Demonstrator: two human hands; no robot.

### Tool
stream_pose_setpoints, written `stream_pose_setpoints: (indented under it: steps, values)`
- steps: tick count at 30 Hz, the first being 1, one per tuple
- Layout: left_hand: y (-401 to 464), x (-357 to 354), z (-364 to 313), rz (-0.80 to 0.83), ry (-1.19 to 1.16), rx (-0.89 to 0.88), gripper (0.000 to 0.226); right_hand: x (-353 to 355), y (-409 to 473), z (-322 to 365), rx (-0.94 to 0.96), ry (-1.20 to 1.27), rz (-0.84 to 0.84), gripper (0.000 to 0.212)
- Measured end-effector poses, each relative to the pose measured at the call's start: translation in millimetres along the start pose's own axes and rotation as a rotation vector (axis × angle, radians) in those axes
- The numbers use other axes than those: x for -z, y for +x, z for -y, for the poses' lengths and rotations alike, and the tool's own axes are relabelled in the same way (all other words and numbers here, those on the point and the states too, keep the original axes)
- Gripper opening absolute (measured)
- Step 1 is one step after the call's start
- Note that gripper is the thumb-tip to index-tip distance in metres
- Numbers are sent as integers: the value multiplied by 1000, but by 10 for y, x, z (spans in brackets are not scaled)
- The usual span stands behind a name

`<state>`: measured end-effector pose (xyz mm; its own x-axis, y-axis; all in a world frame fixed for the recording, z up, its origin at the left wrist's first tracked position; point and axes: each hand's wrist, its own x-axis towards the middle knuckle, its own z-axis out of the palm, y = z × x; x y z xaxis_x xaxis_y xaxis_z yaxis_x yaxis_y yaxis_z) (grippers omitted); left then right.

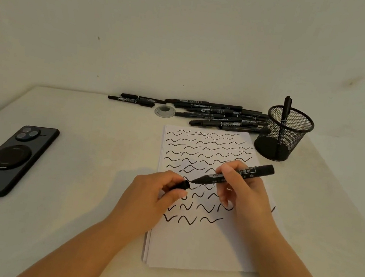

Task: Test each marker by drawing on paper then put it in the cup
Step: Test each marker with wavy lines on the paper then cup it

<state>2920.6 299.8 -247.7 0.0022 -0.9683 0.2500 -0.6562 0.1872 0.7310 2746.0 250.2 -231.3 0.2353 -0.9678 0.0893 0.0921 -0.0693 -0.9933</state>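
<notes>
Your right fingers (227, 171) pinched the marker (234, 175) near its nib, barrel slanting up and to the right — a writing grip that kept the tip low over the paper (196, 244). Your left hand (156, 196) curled around the cap (181, 185), its open mouth held just beside the nib, presumably ready for recapping. The paper lay under both hands, rows of test squiggles covering its upper part. Beyond it, the untested markers (204, 113) lay piled at the table's (77, 170) far edge — the mesh cup (282, 134), near your right hand, held one marker upright. A phone (7, 159) lay well apart to the left.
</notes>
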Motion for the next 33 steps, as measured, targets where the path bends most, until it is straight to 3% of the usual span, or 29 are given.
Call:
stream_pose_setpoints:
  steps: [6,13,23,30,33]
  values:
    - [-18,-17,19,-31,-7,7,12,-46,-42,15,-5,-54,71,16]
    - [-47,-6,-45,-33,6,-109,9,-51,-63,-2,21,-10,134,14]
    - [-70,25,-79,-27,99,-116,24,-96,-112,-56,26,66,155,18]
    - [-69,31,-55,58,-88,-74,27,-72,-107,-84,51,59,235,11]
    - [-64,44,-45,117,-145,-41,15,-58,-103,-85,68,51,263,10]
